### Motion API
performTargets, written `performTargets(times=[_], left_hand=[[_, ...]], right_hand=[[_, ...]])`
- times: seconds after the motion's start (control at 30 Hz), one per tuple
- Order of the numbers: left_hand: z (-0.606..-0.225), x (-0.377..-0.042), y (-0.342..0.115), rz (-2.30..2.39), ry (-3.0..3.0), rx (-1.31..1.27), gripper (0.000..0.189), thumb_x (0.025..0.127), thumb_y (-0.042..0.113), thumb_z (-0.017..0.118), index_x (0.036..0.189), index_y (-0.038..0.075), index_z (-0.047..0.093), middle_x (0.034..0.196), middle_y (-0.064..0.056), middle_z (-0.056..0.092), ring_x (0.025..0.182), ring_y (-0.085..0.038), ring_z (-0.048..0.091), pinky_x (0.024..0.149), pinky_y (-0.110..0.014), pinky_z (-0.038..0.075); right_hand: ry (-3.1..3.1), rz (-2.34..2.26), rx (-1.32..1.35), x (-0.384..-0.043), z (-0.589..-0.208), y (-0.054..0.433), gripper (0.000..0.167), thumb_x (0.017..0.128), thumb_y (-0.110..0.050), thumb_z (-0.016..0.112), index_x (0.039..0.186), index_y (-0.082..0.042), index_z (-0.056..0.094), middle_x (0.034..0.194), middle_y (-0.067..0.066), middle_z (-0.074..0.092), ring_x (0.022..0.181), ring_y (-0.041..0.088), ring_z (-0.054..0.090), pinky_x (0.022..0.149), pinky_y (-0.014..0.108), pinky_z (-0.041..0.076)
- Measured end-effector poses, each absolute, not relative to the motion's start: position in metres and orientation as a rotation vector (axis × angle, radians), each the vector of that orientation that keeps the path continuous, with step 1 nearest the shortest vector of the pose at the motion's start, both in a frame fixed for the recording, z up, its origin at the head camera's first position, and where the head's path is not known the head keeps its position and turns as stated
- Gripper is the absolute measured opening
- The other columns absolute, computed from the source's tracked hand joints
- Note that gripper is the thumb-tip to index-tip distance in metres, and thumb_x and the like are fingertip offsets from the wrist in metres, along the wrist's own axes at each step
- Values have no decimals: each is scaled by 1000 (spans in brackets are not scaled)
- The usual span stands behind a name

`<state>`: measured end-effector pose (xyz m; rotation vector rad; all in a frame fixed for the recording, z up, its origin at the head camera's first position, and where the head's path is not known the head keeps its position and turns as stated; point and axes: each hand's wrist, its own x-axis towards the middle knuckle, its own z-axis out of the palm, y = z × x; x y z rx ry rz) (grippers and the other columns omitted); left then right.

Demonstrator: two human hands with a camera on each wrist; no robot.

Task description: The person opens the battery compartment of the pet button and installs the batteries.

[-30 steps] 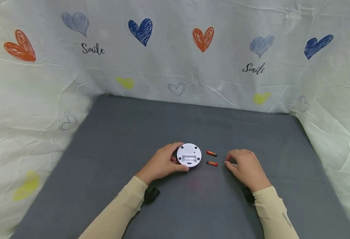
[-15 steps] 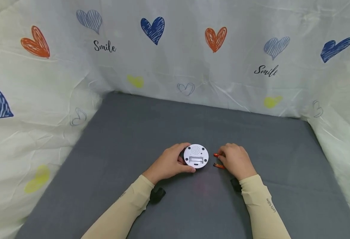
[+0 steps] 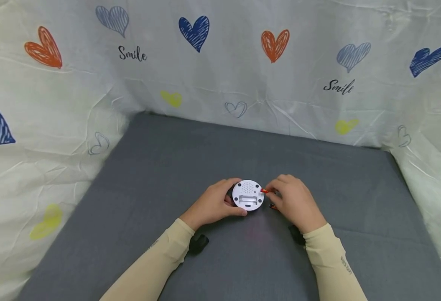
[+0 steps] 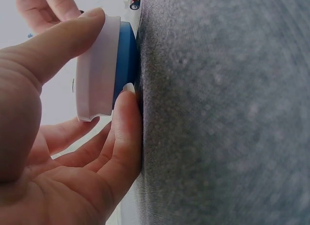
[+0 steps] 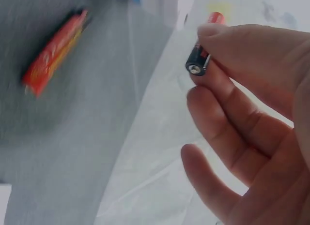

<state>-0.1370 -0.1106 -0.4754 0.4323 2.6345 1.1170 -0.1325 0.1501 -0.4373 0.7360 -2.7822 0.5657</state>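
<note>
My left hand (image 3: pixel 213 205) grips a round white device (image 3: pixel 247 187) by its left edge, thumb at the near side. Its underside faces up, showing speaker holes, small dark feet and an uncovered, vacant battery compartment (image 3: pixel 248 200). The left wrist view shows the device's white casing (image 4: pixel 99 70) and a blue part (image 4: pixel 126 60) close to the cloth, fingers curled below. Between thumb and fingertips, my right hand (image 3: pixel 295 202) pinches a red-and-black battery (image 5: pixel 197 59), its red end at the device's right rim. A second battery (image 5: pixel 55 53) lies on the cloth, partly hidden under the right hand in the head view.
A grey cloth (image 3: pixel 190 150) covers the work surface. White fabric (image 3: pixel 220 62) printed with hearts and "Smile" hangs behind and along both sides. A dark wrist camera (image 3: pixel 199 244) sits under the left wrist, with another (image 3: pixel 296 235) at the right.
My right hand has come in from the right, picked up the farther battery and brought it left to the device's rim. The left hand keeps its grip on the device.
</note>
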Motion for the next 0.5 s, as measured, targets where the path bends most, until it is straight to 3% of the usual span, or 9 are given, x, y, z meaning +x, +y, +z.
performTargets(times=[0.5], left_hand=[[-476, -138, -111, 1125, 2645, 475, 91, 82, 46, 95, 159, 25, 51, 131, 0, 65, 84, -7, 63, 78, -30, 56]], right_hand=[[-2696, 488, 911, -129, -451, 117, 10, 90, -10, 89, 96, -17, 83, 90, -3, 71, 86, 18, 66, 88, 42, 57]])
